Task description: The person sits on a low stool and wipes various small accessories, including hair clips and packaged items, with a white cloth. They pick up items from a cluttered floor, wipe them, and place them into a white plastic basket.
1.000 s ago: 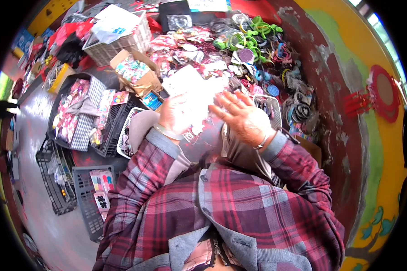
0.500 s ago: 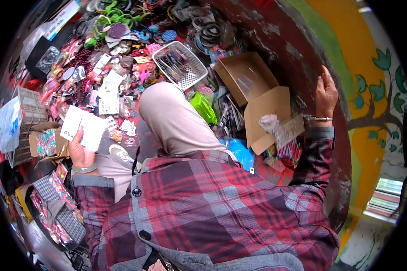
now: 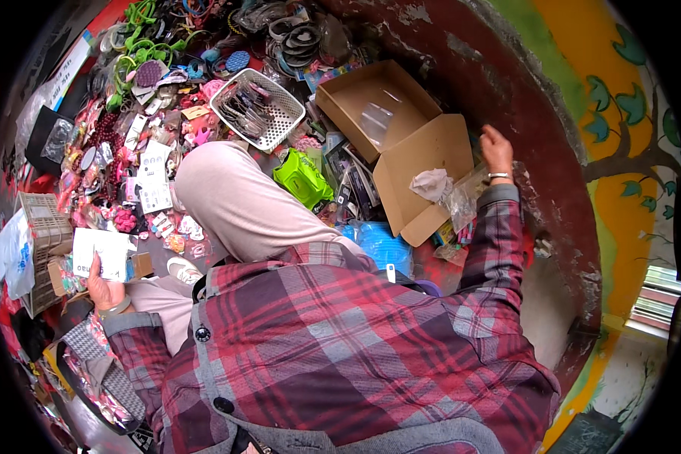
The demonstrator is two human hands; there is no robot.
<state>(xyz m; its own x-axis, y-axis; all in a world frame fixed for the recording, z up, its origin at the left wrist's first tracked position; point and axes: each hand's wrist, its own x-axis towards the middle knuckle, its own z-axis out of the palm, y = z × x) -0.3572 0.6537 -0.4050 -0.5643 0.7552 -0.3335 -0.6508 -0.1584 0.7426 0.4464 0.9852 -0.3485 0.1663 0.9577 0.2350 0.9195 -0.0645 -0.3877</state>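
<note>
My left hand [image 3: 107, 289] grips a white printed card [image 3: 102, 253] near its lower edge, above a small open cardboard box [image 3: 141, 265] at the left. My right hand [image 3: 496, 153] is raised by the dark red wall, just right of an open brown cardboard box [image 3: 378, 106]. Its fingers look curled in, and nothing shows in them. On the flap of that box rest a crumpled white tissue [image 3: 431, 185] and clear plastic wrapping [image 3: 461, 200]. Left of it lies a bright green packet [image 3: 303, 180].
A white perforated basket [image 3: 286, 129] holds dark thin items. Hair accessories [image 3: 200, 136] and headbands [image 3: 147, 53] are heaped beyond my knee. A grey crate [image 3: 45, 227] stands at the far left. The dark red wall [image 3: 499, 83] curves along the right.
My right hand has come down and left, its stretched fingers now bent. My left hand has shifted left and slightly down with the card. The whole view has turned somewhat to the right.
</note>
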